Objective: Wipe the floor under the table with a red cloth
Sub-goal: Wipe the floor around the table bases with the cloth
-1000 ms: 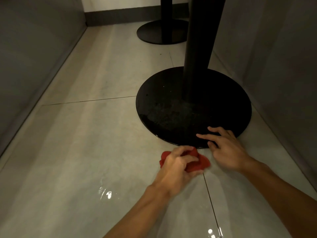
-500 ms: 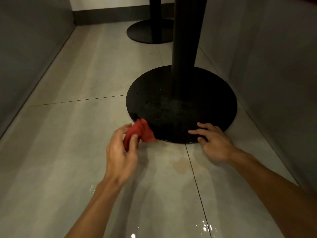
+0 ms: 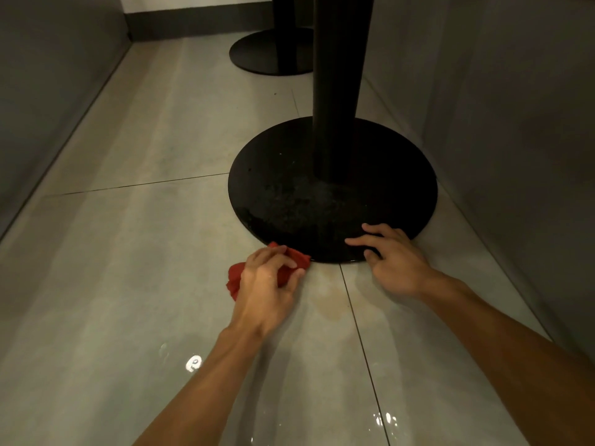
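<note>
No text, label, brand, number or sign can be read anywhere. The black base (image 3: pixel 289 194), the cloth (image 3: pixel 236 275) at its front rim and the floor (image 3: pixel 128 252) around it show only plain, unmarked surfaces.

Floor (image 3: pixel 128 252): cloth (image 3: pixel 236 278) just beside near table base (image 3: pixel 289 201), at its 7 o'clock; second base (image 3: pixel 267 56) behind, 12 o'clock.
</note>
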Demonstrator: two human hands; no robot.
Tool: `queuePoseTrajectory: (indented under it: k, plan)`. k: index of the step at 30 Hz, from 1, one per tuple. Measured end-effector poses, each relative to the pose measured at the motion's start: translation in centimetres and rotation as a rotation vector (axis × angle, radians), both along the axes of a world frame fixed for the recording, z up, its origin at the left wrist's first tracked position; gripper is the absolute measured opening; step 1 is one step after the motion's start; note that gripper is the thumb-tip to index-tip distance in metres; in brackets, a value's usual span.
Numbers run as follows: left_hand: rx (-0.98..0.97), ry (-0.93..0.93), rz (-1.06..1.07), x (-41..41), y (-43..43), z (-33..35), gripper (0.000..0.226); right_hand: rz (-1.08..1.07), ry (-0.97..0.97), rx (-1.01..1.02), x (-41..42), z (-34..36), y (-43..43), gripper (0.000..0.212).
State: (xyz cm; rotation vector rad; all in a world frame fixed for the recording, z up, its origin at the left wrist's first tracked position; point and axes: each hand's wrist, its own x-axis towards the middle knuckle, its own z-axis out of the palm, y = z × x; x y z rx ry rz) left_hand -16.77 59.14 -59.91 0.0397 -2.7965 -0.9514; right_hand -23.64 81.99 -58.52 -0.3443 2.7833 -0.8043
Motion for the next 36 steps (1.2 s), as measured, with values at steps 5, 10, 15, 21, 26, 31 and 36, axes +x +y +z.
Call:
queuePoseTrajectory:
  k: [5,10,15,21,26,31,36]
  plan:
    - [0.02,0.008,-0.163,1.1,3.0,0.0,0.022,0.023,0.009,0.021,-0.4,-0.1,0.4,0.049]
    - [0.091,-0.04,-0.391,1.1,5.8,0.5,0.023,0.05,-0.001,0.038,-0.4,0.3,0.8,0.056]
    - [0.126,-0.175,-0.646,2.9,6.9,0.7,0.041,0.089,-0.104,-0.011,-0.9,1.3,1.1,0.054]
    - [0.066,-0.211,-0.64,5.5,8.5,0.2,0.053,0.077,-0.141,-0.072,-0.8,1.2,1.4,0.049]
    - [0.394,-0.157,-0.415,6.0,7.6,1.4,0.023,0.068,-0.153,-0.078,-0.8,1.2,1.3,0.045]
    - [1.045,-0.169,0.035,4.4,3.9,3.6,0.015,0.042,-0.128,-0.097,-0.7,0.9,1.3,0.043]
    - [0.496,0.096,0.174,0.3,-3.6,3.5,0.015,0.048,-0.12,-0.097,-0.3,0.9,1.0,0.043]
